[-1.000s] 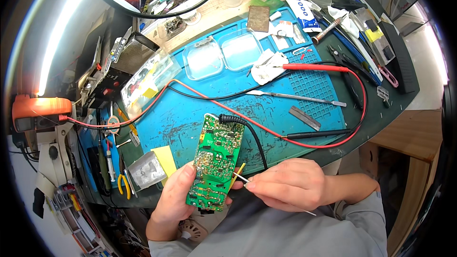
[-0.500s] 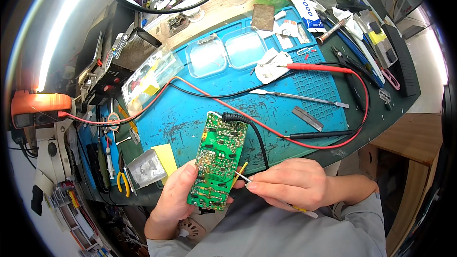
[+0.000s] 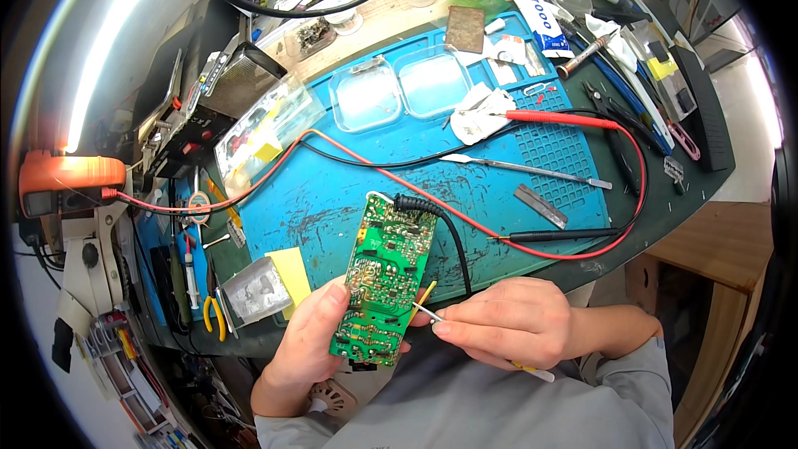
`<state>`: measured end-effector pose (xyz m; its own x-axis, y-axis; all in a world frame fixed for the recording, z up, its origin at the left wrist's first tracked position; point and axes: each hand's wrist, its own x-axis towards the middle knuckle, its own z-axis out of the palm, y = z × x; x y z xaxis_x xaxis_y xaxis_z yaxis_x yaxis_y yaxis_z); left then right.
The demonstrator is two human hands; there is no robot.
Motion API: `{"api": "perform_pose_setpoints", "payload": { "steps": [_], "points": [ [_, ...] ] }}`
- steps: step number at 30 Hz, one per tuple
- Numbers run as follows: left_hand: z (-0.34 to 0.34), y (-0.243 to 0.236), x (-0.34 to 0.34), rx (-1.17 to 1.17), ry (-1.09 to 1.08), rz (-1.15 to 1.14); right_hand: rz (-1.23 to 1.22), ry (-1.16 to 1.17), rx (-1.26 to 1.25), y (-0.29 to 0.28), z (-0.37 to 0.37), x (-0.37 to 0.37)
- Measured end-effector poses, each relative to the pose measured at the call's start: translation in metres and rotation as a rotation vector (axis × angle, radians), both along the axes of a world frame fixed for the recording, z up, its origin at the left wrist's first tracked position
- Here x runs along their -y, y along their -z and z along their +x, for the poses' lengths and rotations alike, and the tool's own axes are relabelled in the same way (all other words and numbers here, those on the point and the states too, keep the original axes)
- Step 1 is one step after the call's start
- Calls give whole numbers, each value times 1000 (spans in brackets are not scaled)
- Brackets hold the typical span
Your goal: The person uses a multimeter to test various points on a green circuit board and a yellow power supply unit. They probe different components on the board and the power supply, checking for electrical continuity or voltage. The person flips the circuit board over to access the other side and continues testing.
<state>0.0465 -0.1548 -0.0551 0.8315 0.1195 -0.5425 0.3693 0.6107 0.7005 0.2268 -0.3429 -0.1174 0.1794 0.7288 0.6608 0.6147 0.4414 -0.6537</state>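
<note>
My left hand [image 3: 306, 334] grips the lower left edge of a long green circuit board [image 3: 384, 270], thumb on the face and some fingers behind it. The board is tilted upright, its side dense with solder joints and small parts towards me. A black cable [image 3: 456, 241] with a ribbed sleeve runs from its top end. My right hand [image 3: 515, 324] pinches a slim pointed metal tool [image 3: 428, 313] whose tip is at the board's right edge; contact I cannot tell. Its pale rear end shows below the hand. A thin yellow piece [image 3: 426, 293] sticks out beside the tip.
Red [image 3: 561, 117] and black [image 3: 557, 235] probes lie on the blue mat [image 3: 332, 216], wired to an orange meter [image 3: 75, 183]. A metal spatula [image 3: 532, 169], clear box [image 3: 364, 96], crumpled tissue [image 3: 482, 115], pliers [image 3: 214, 316] and glue tube [image 3: 534, 12] lie around.
The whole view has shifted slightly. Both hands keep their hold, and the tool's tip stays at the board's right edge.
</note>
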Motion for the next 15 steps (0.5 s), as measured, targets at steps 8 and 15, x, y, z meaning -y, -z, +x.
{"api": "perform_pose_setpoints", "payload": {
  "steps": [8,15],
  "points": [
    [0,0,0,2,-2,-4,7,-3,24,0,0,0],
    [0,0,-1,4,7,-7,3,21,35,0,-1,1]
  ]
}}
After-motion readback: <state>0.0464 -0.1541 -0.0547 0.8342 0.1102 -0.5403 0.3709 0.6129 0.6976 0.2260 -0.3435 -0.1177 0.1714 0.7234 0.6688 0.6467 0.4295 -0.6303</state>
